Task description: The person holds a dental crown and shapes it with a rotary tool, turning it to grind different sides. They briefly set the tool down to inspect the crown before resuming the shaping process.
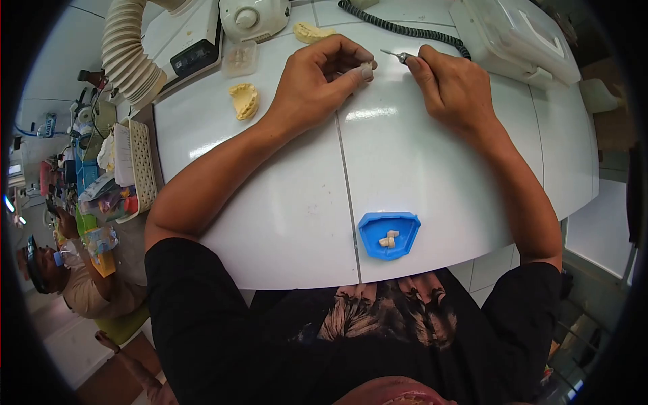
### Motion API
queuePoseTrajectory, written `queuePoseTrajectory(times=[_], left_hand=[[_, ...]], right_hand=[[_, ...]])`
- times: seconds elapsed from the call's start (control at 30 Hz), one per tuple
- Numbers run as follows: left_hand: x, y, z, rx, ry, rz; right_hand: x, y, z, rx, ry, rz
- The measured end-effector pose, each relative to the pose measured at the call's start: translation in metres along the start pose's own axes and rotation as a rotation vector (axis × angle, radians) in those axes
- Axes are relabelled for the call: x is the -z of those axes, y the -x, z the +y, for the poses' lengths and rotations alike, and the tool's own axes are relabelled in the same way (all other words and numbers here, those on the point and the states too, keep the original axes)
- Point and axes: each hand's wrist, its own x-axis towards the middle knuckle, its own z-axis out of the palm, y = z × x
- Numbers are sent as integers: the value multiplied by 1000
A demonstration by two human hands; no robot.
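Observation:
My left hand point(317, 84) is closed in a pinch above the table, thumb against fingers. The fingertips look dusty and pale, and what they hold is too small to make out. To the right, my right hand point(452, 88) grips a rotary handpiece point(405, 59), whose thin metal bur points left toward the left fingertips without touching them. A yellow plaster dental model point(244, 101) lies left of my left wrist, and another dental model point(312, 32) lies behind that hand. Nearer my body, a blue tray point(389, 252) holds several small tooth-coloured pieces point(389, 239).
At the back stand a white control unit with a knob point(253, 19), a small clear box point(240, 59) and a ribbed suction hose point(131, 54). A coiled black cable point(412, 30) runs toward a white case point(516, 40). A basket point(140, 169) and another person point(101, 283) are at left.

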Motion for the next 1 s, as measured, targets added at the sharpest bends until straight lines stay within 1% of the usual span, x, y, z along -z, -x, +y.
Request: queuePoseTrajectory(times=[0.1, 0.23, 0.33, 0.53, 0.57, 0.7, 0.77, 0.83, 0.9, 0.97, 1.0], left_hand=[[-1, 4, 6, 18, 93, 23], [3, 2, 4, -13, 118, 20], [4, 0, 6, -18, 125, 6], [7, -1, 3, -20, 145, 1], [7, 0, 6, -10, 137, 2], [7, 0, 4, -17, 127, -5], [6, 4, 2, 18, 166, -13], [9, -7, 7, 6, 167, -13], [6, -2, 7, 45, 161, -13], [1, 5, 0, 13, 166, -2], [1, -2, 2, -44, 162, 4]], right_hand=[[-4, 0, -5, -51, 51, 17], [-6, -1, -11, -118, 100, 43], [-5, 1, -13, -147, 71, 51], [-3, 8, -11, -61, 11, 125], [-2, 10, -10, -98, 36, 95], [7, 16, -4, -119, 168, 81], [10, 19, -1, -138, 200, 56], [10, 17, 0, -133, 197, 51], [6, 21, -2, -147, 151, 6], [3, 27, -5, -144, 152, -22], [8, 20, -3, -131, 174, -3]])
